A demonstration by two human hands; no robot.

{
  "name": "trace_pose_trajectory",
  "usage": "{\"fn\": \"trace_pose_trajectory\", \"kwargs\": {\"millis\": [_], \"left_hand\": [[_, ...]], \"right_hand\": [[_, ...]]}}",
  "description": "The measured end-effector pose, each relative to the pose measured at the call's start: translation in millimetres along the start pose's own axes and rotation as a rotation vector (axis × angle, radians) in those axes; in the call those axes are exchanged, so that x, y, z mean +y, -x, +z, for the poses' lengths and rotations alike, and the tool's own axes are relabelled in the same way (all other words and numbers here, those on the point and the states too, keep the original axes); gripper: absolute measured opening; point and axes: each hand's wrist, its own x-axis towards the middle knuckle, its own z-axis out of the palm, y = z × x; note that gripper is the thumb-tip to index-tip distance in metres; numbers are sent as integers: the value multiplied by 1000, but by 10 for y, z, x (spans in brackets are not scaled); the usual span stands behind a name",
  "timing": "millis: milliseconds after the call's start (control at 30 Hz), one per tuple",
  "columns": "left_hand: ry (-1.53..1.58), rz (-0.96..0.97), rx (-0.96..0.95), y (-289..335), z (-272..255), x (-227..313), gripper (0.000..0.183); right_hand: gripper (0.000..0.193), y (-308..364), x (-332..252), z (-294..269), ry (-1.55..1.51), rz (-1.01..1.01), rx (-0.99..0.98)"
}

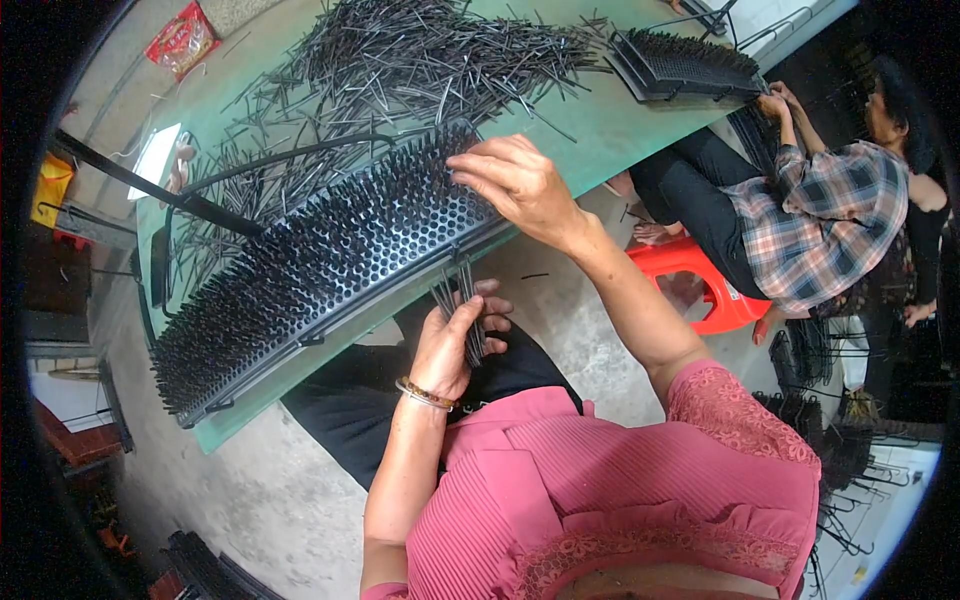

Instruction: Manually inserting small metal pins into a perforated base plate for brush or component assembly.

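A long black perforated rack point(370, 253) lies slanted along the table's near edge. Thin black sticks point(290, 235) stand upright in its holes, dense toward the far side, while rows of holes along the near side show bare. My left hand point(452, 345) is closed round a small bundle of thin black sticks point(470, 290), just below the rack's near edge. Over the right end of the rack, my right hand point(520, 185) has thumb and fingers pinched together among the upright sticks. Whatever lies between those fingertips is too small to make out.
A large heap of loose black sticks point(420, 60) covers the far side of the green table point(600, 130). A second filled rack point(690, 70) sits at the far right, beside a seated person in a plaid shirt point(830, 220). A red plastic stool point(690, 285) stands there.
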Motion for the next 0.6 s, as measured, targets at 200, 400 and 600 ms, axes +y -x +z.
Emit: {"fn": "trace_pose_trajectory", "kwargs": {"millis": [200, 400, 600], "left_hand": [[5, -3, -4, -17, -1, -2, 34], [32, -1, -28, -26, 9, 24, 34], [86, -12, -108, -28, 63, 55, 41]], "right_hand": [[22, -51, 19, 28, 26, -26, -66], [19, 7, 16, 8, -22, 70, 10], [18, 92, 14, 33, 44, 145, 100]]}}
